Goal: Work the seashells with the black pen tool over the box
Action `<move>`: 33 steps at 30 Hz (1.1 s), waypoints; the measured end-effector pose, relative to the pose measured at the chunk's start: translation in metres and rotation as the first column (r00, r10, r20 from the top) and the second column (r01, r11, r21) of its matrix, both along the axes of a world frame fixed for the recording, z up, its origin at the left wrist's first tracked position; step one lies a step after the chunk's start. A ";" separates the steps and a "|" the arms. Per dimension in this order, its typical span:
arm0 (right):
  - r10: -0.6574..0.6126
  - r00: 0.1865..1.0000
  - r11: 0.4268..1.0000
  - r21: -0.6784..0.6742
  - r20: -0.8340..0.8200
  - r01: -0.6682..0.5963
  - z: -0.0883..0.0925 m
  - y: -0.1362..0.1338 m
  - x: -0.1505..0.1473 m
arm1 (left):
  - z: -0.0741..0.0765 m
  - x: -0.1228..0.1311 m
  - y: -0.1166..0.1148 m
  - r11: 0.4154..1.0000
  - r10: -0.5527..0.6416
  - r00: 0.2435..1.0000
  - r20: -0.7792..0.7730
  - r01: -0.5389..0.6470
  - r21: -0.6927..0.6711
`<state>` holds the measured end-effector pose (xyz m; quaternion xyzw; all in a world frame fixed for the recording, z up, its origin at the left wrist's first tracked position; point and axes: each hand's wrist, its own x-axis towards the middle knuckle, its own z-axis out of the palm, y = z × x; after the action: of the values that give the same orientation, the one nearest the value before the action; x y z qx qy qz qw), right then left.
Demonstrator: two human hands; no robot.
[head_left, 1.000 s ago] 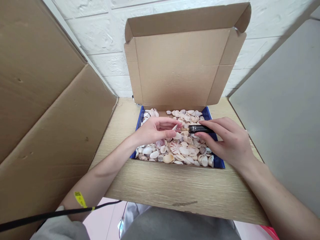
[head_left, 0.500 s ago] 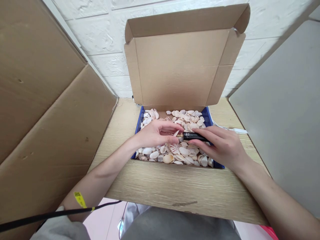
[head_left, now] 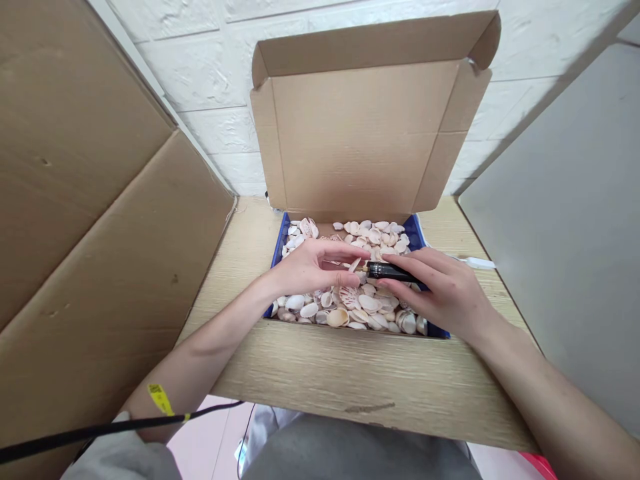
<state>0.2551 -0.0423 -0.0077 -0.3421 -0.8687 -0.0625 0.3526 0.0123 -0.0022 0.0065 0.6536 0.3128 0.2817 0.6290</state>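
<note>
My left hand is closed in a pinch over the box, its fingertips around a small pale seashell held on edge. From the right, my right hand grips a black pen-sized hand drill between thumb and fingers. The drill lies nearly level, and its brass-coloured tip meets the shell. Whether the bit passes through the shell is too small to tell. Beneath both hands, many loose seashells fill the cardboard box, which has blue sides.
The box's raised lid leans back near the white brick wall. Cardboard stands on the left, a grey panel on the right. A white cable plug rests on the wooden table. A black cable crosses the lower left.
Both hands stay nearly in place. The shell and the drill have shifted very slightly at the fingertips, and the drill's rear end sits a touch lower.
</note>
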 end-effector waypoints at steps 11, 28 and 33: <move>-0.022 1.000 1.000 0.017 -0.012 0.022 -0.001 0.000 -0.001 | 0.000 0.000 0.001 0.999 0.042 0.999 -0.002 -0.042 0.022; -0.055 0.998 0.997 0.050 -0.020 0.056 -0.001 0.000 0.000 | 0.002 0.000 0.001 0.997 0.074 0.994 -0.077 -0.073 0.014; -0.067 0.997 0.996 0.055 -0.029 0.068 -0.001 -0.001 0.000 | 0.002 0.000 0.002 0.996 0.081 0.996 -0.034 -0.080 0.029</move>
<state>0.2553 -0.0429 -0.0086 -0.3621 -0.8498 -0.0938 0.3713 0.0123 -0.0006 0.0089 0.6537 0.3460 0.2997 0.6026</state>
